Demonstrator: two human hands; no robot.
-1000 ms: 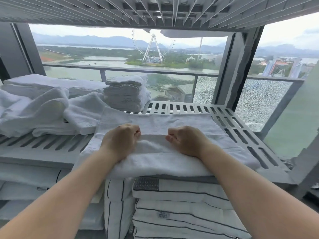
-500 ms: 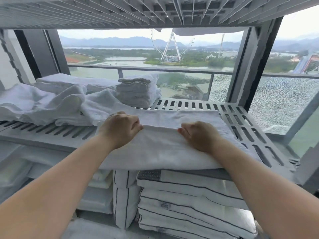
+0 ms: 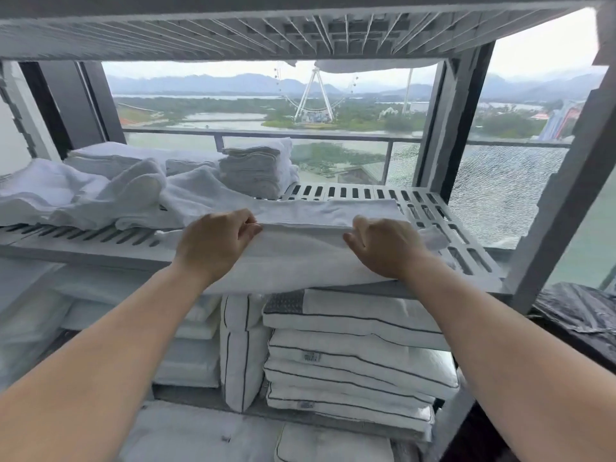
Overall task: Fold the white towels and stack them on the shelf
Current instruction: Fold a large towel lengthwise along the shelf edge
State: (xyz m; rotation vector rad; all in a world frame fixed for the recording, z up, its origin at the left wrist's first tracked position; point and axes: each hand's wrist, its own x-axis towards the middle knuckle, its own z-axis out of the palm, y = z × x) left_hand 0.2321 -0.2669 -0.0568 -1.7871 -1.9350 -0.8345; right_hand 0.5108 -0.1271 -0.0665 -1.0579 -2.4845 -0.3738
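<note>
At the centre of the frame, a person's left hand [image 3: 216, 243] and right hand [image 3: 383, 246] grip the raised fold of a white towel [image 3: 300, 265], which lies along the front edge of a slatted grey shelf [image 3: 433, 208]. The fingers of both hands are curled and clamped on the cloth. Loose towels [image 3: 100, 191] sprawl at centre left, with a folded stack [image 3: 256, 168] just behind them. Striped pillows [image 3: 350, 345] fill the tier below. Through the window above, a Ferris wheel [image 3: 313, 95] rises beside water.
</note>
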